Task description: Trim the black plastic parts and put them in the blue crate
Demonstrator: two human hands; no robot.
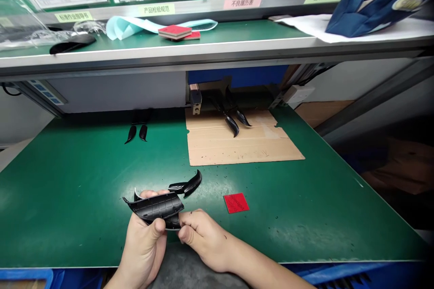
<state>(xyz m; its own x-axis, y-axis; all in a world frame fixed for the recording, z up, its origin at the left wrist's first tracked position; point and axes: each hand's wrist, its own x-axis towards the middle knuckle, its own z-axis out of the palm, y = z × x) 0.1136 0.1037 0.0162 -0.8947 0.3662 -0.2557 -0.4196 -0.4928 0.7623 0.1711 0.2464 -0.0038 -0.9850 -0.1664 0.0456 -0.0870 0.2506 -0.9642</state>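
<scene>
My left hand [144,246] is wrapped round curved black plastic parts [158,207], thumb on the near side and fingertips behind. Ribs show on the inner face of the upper piece, and a second piece [172,221] lies under it. My right hand [206,239] is closed, its thumb and bent forefinger pinching the right end of the lower piece. Just beyond the hands, a pair of black leaf-shaped parts [186,184] rests on the green tabletop. To the right lies a red square pad [236,203] with dark printing.
Black parts [136,132] lie at the back left. More black parts [232,125] lie on a cardboard sheet [217,151] under the shelf. Along the shelf edge [237,47] are red pads [174,31], a light blue strip [125,27] and a dark blue cloth item [356,13].
</scene>
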